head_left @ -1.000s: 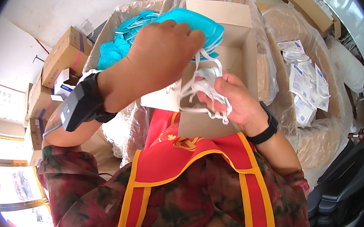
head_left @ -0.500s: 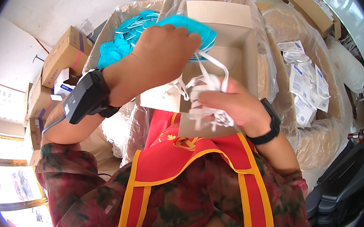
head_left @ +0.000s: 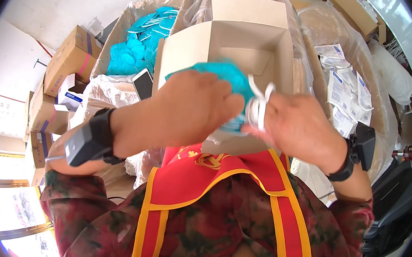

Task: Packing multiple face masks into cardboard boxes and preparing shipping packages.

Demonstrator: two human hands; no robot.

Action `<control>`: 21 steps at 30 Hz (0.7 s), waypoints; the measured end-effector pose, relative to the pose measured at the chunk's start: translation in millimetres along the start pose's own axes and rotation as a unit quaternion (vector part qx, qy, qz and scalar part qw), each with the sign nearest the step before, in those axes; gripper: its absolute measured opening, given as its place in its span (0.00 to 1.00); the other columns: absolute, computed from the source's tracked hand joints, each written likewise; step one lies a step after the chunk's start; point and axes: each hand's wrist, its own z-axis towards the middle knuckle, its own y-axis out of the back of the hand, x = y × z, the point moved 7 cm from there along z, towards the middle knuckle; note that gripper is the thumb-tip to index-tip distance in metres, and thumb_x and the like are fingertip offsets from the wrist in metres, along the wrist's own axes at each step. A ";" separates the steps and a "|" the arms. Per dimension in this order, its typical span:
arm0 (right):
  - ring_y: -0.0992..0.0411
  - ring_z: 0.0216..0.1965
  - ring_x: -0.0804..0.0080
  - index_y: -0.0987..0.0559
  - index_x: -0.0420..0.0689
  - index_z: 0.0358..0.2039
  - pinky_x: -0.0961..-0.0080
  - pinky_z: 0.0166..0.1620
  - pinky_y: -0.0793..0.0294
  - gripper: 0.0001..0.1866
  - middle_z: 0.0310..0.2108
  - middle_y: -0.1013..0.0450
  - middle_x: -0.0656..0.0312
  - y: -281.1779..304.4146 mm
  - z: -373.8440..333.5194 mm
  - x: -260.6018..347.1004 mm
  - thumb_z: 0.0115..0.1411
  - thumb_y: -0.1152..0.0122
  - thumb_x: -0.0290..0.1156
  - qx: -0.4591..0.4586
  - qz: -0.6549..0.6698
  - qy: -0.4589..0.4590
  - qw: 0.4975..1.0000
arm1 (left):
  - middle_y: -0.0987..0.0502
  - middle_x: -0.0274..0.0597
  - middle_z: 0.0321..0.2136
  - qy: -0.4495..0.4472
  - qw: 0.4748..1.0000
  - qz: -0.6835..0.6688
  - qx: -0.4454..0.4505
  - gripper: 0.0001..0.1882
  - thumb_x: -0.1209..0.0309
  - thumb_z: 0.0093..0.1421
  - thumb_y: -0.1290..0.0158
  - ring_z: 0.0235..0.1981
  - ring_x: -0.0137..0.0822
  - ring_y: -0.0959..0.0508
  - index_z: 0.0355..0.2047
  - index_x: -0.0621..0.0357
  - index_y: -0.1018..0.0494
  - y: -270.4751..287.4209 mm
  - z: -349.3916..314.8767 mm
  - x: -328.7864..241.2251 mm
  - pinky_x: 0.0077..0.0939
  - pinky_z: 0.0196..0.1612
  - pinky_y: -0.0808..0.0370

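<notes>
My left hand is closed on a stack of teal face masks, held low over the near part of an open cardboard box. White elastic straps come off the right side of the stack. They are gathered in my right hand, whose fingers are curled round them and partly blurred. Both hands are close together in front of my chest. Part of the stack is hidden behind my left hand.
A lined carton full of loose teal masks stands to the left, with a phone near its front. At the right, a plastic-lined carton holds white printed packets. Stacked brown boxes line the left wall.
The masks have come down and nearer to me in my left hand, away from the left carton. My right hand has moved right and turned, still holding the straps.
</notes>
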 end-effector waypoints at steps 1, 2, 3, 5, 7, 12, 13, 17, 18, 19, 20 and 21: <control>0.27 0.23 0.61 0.24 0.46 0.27 0.65 0.24 0.30 0.11 0.22 0.31 0.58 -2.5 -6.8 6.7 0.56 0.36 0.40 0.041 0.033 0.012 0.999 | 0.33 0.40 0.22 -0.056 0.998 -0.018 -0.014 0.13 0.72 0.43 0.43 0.26 0.43 0.27 0.28 0.54 0.35 3.3 -6.0 -11.4 0.37 0.26 0.31; 0.29 0.22 0.60 0.24 0.47 0.28 0.65 0.23 0.31 0.13 0.22 0.32 0.59 -3.5 -13.1 12.7 0.55 0.34 0.42 0.083 0.065 0.025 0.994 | 0.36 0.38 0.20 -0.112 0.993 -0.035 -0.028 0.12 0.71 0.42 0.44 0.23 0.40 0.29 0.26 0.54 0.36 7.4 -13.1 -23.6 0.35 0.23 0.32; 0.30 0.20 0.61 0.24 0.47 0.27 0.66 0.22 0.33 0.14 0.21 0.33 0.61 -0.1 -19.4 16.7 0.53 0.32 0.43 0.110 0.111 0.032 0.987 | 0.39 0.37 0.19 -0.129 0.991 -0.024 -0.029 0.10 0.70 0.42 0.47 0.21 0.37 0.32 0.22 0.53 0.38 12.2 -16.8 -33.5 0.32 0.22 0.35; 0.29 0.22 0.62 0.24 0.49 0.27 0.66 0.22 0.31 0.11 0.21 0.32 0.62 12.4 -31.1 22.1 0.51 0.33 0.40 0.131 0.170 0.052 0.975 | 0.38 0.37 0.19 -0.141 0.989 -0.035 0.006 0.10 0.70 0.41 0.46 0.21 0.37 0.32 0.21 0.53 0.38 34.5 -24.6 -45.7 0.32 0.22 0.35; 0.25 0.26 0.62 0.24 0.50 0.29 0.66 0.24 0.29 0.09 0.24 0.28 0.61 22.6 -46.0 13.9 0.50 0.33 0.38 0.149 0.231 0.029 0.961 | 0.34 0.38 0.21 -0.096 0.994 -0.038 0.034 0.09 0.72 0.43 0.45 0.23 0.39 0.29 0.22 0.54 0.35 40.1 -41.6 -25.2 0.33 0.24 0.32; 0.29 0.25 0.84 0.23 0.42 0.31 0.81 0.27 0.31 0.05 0.24 0.27 0.70 -1.2 -118.9 -88.8 0.59 0.39 0.30 0.045 0.426 -0.408 0.806 | 0.31 0.46 0.24 0.194 0.980 0.013 -0.045 0.13 0.75 0.42 0.38 0.26 0.51 0.28 0.26 0.61 0.32 36.5 -96.3 84.7 0.36 0.29 0.29; 0.27 0.26 0.82 0.24 0.42 0.34 0.81 0.28 0.29 0.06 0.25 0.26 0.68 -12.9 -116.1 -90.0 0.59 0.39 0.29 -0.008 0.519 -0.409 0.750 | 0.32 0.48 0.23 0.257 0.959 -0.019 -0.121 0.15 0.75 0.43 0.36 0.27 0.54 0.30 0.26 0.62 0.33 41.2 -100.0 89.6 0.36 0.30 0.30; 0.21 0.34 0.70 0.26 0.40 0.40 0.81 0.32 0.22 0.10 0.35 0.23 0.56 -47.3 -84.0 -68.7 0.57 0.40 0.24 -0.110 0.712 -0.336 0.607 | 0.28 0.42 0.26 0.302 0.897 -0.185 -0.266 0.16 0.72 0.49 0.34 0.28 0.38 0.27 0.30 0.62 0.31 23.3 -68.5 86.7 0.28 0.33 0.29; 0.21 0.34 0.70 0.27 0.40 0.43 0.82 0.31 0.23 0.12 0.37 0.23 0.55 -51.7 -71.1 -64.1 0.57 0.41 0.23 -0.124 0.714 -0.328 0.607 | 0.25 0.39 0.28 0.329 0.839 -0.298 -0.313 0.15 0.72 0.51 0.34 0.30 0.32 0.26 0.33 0.62 0.29 10.0 -68.2 92.9 0.25 0.34 0.28; 0.23 0.32 0.73 0.27 0.40 0.44 0.83 0.30 0.24 0.13 0.38 0.24 0.55 -58.1 -61.8 -60.6 0.58 0.41 0.23 -0.114 0.736 -0.319 0.586 | 0.22 0.37 0.37 0.342 0.756 -0.452 -0.327 0.18 0.73 0.53 0.35 0.36 0.27 0.24 0.42 0.63 0.28 -2.9 -66.3 93.3 0.22 0.40 0.25; 0.24 0.30 0.76 0.27 0.40 0.46 0.85 0.29 0.26 0.15 0.39 0.24 0.54 -63.3 -54.9 -59.1 0.58 0.40 0.23 -0.105 0.756 -0.313 0.566 | 0.22 0.37 0.37 0.336 0.758 -0.454 -0.326 0.18 0.73 0.53 0.35 0.36 0.27 0.24 0.42 0.63 0.28 -6.6 -59.8 90.9 0.22 0.40 0.25; 0.24 0.30 0.76 0.27 0.40 0.46 0.85 0.29 0.26 0.15 0.39 0.24 0.54 -66.8 -48.0 -59.5 0.58 0.40 0.23 -0.108 0.755 -0.312 0.567 | 0.22 0.39 0.39 0.317 0.690 -0.543 -0.358 0.21 0.74 0.53 0.34 0.38 0.29 0.23 0.45 0.62 0.28 -12.5 -56.7 88.4 0.24 0.42 0.24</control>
